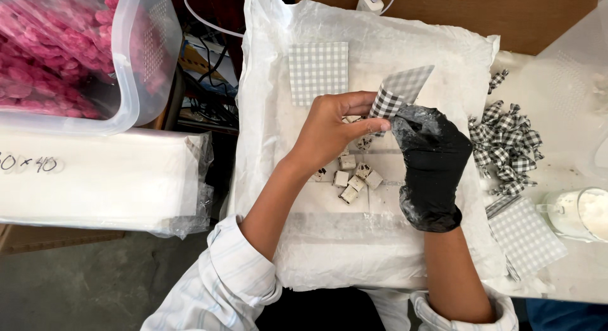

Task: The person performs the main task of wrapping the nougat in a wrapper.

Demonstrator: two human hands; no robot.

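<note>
At the far left I see a clear plastic tub (136, 58) heaped with pink pieces (44, 46), cut off by the frame, so I cannot say what they are; below it lies a wrapped stack of white sheets (95, 179); moving in, a crinkled white plastic sheet (272, 115) covers the work surface, with a flat gingham square (318, 72) lying near its top edge; my bare left hand (329, 131) is closed in a pinch on the lower end of a checked paper strip (399, 93), thumb and fingers pressed together over the fold; just beside it my black-gloved right hand (430, 169), smeared with pale paste, closes its fingertips on the same strip from the right; the strip sits in mid-air between both hands, above a cluster of small whitish blocks (351, 176); to do this well, I judge I should keep the fold square and the smeared glove off the printed face; further right lie a pile of finished checked bows (506, 144), a stack of gingham squares (525, 236) and a jar of white paste (579, 214), partly cut off; what the fingers hide inside the fold I cannot make out.
</note>
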